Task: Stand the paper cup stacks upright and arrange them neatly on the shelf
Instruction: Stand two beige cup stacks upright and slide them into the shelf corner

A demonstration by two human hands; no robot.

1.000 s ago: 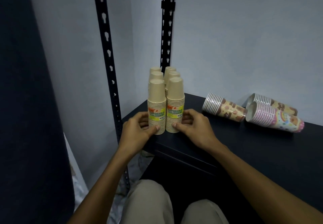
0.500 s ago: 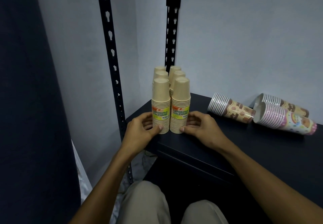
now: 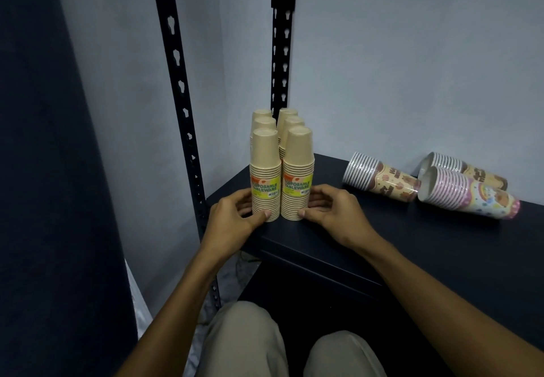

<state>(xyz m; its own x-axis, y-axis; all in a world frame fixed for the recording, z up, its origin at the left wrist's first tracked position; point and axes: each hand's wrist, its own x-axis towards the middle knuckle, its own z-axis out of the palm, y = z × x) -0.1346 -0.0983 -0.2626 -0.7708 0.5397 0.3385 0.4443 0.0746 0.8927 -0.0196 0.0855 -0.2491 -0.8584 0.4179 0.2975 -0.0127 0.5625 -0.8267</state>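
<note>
Left hand (image 3: 235,214) curled round the base of the left front kraft cup stack (image 3: 265,175), thumb pressing its lower rim. Right hand (image 3: 332,211) gripping the right front kraft stack (image 3: 298,173) likewise. Six upright stacks grouped at the left corner of the dark shelf (image 3: 382,244). Three patterned stacks (image 3: 382,180) lying on their sides, well apart to the right. Same grip and placement as half a second ago.

I can't see the rear tan cup stacks (image 3: 287,119) below their tops; the front pair hides them, and the label's small print (image 3: 265,192) seems unreadable.
</note>
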